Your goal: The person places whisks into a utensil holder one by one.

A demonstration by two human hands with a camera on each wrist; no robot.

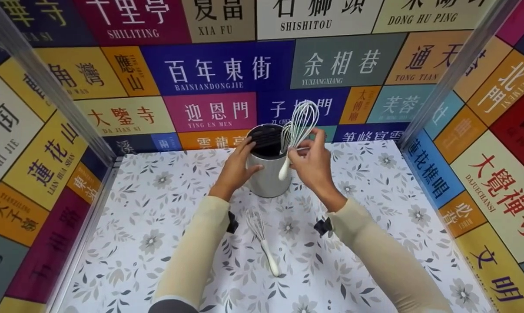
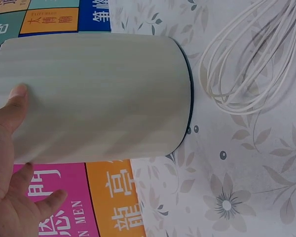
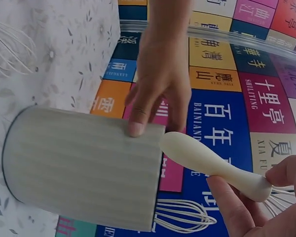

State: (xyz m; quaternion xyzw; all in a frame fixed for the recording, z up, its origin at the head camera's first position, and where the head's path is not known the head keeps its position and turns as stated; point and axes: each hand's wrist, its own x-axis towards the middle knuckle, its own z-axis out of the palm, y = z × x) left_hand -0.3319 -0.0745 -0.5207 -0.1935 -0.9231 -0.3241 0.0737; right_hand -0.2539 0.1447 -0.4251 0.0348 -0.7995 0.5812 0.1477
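Observation:
A pale grey cylindrical utensil canister (image 1: 269,178) stands upright at the back of the table, its inside dark. My left hand (image 1: 236,169) holds it at the rim, thumb on the near side and fingers over the far left. In my right hand (image 1: 313,163) a wire whisk with a cream handle (image 3: 212,165) is pinched near the top of the handle. Its wire loops (image 1: 305,115) point up, and the handle end hangs just outside the canister's right rim. The wires of a second whisk (image 3: 185,215) stick out of the canister. A third whisk (image 1: 266,248) lies on the table.
White cloth with grey flowers and leaves covers the table (image 1: 157,261). Behind it rises a wall of colourful lettered panels (image 1: 214,65), close to the canister. Side panels (image 1: 58,174) stand left and right, with clear corner strips.

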